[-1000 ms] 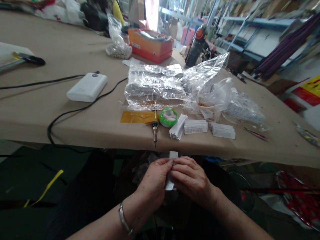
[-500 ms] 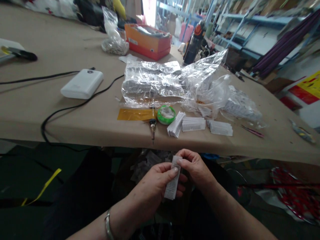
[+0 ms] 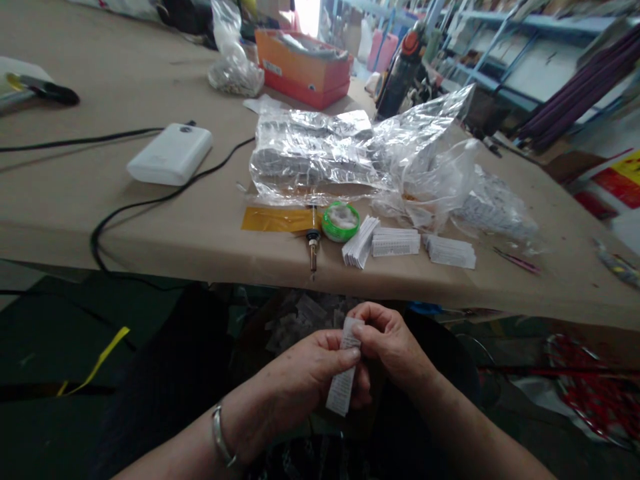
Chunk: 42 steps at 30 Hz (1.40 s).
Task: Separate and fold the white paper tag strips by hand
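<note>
A narrow white printed label point(image 3: 342, 388) is held in front of my lap, below the table edge. My left hand point(image 3: 327, 363) grips it across the middle, thumb on top and fingers behind. At its upper end, my right hand point(image 3: 387, 340) pinches the label between thumb and forefinger. Whether it is one label or a thin stack I cannot tell. On the table beyond lie a fanned stack of labels point(image 3: 360, 243), a second stack point(image 3: 396, 242) and a third stack point(image 3: 451, 252). Beneath my hands, loose translucent scraps point(image 3: 300, 320) fill a dark space.
A soldering iron point(image 3: 313, 250) points over the table's front edge, beside a green-rimmed round tub point(image 3: 341, 222) and amber tape point(image 3: 275, 219). Clear plastic bags point(image 3: 310, 157) lie behind. A white power bank point(image 3: 171, 155) with black cable sits left; tweezers point(image 3: 517, 260) lie right.
The view has shifted slightly, so the table things sit a little higher and farther right. My left thumb lies flatter across the label, whose lower end hangs slightly lower. Both hands keep hold.
</note>
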Motion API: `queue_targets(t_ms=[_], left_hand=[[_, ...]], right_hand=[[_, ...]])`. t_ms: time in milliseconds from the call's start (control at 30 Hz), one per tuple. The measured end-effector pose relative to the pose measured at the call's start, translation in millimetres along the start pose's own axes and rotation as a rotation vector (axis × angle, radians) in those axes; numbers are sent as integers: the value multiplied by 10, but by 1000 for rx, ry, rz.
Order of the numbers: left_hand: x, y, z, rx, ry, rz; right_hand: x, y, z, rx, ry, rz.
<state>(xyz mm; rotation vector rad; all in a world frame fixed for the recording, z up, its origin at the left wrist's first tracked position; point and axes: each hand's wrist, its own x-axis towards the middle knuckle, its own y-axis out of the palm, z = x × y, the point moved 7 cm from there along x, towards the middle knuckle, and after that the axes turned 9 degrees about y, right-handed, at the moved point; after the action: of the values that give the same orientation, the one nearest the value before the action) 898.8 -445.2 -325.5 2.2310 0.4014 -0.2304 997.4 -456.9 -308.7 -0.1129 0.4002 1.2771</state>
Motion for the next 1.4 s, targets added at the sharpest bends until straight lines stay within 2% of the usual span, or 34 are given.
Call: queue_targets(t_ms=[133, 300, 400, 500, 567, 600, 767, 867, 1000, 1100, 1200, 1300, 1400], left_hand=[[6, -44, 29, -22, -2, -49], [2, -32, 47, -32, -26, -53], [-13, -18, 48, -68, -46, -42], [-34, 32, 55, -113, -63, 15], [-47, 71, 51, -133, -52, 57], [-52, 84, 51, -137, -46, 67], [-72, 91, 108, -91, -102, 45], [-63, 90, 121, -102, -106, 46], [-43, 71, 136, -90, -106, 27], [-26, 42, 100, -62, -68, -11], [-23, -10, 51, -35, -41, -63], [-22, -61, 3, -62, -4, -98], [-16, -85, -18, -75, 32, -100]], right_hand=[[-24, 24, 29, -52, -67, -24], [-32, 42, -26, 5, -84, 7], [-10, 57, -102, 127, 1, 141], [-9, 164, -150, 239, 120, 435], [-26, 235, -142, 245, 137, 612], [-25, 255, -146, 235, 138, 661], [27, 291, -254, 308, 200, 700], [38, 293, -273, 365, 189, 711], [36, 284, -249, 368, 175, 704], [15, 262, -206, 297, 143, 641], [2, 154, -108, 116, 12, 418], [-74, 39, 105, -227, -257, 133], [-171, 81, 260, -521, -452, 26]])
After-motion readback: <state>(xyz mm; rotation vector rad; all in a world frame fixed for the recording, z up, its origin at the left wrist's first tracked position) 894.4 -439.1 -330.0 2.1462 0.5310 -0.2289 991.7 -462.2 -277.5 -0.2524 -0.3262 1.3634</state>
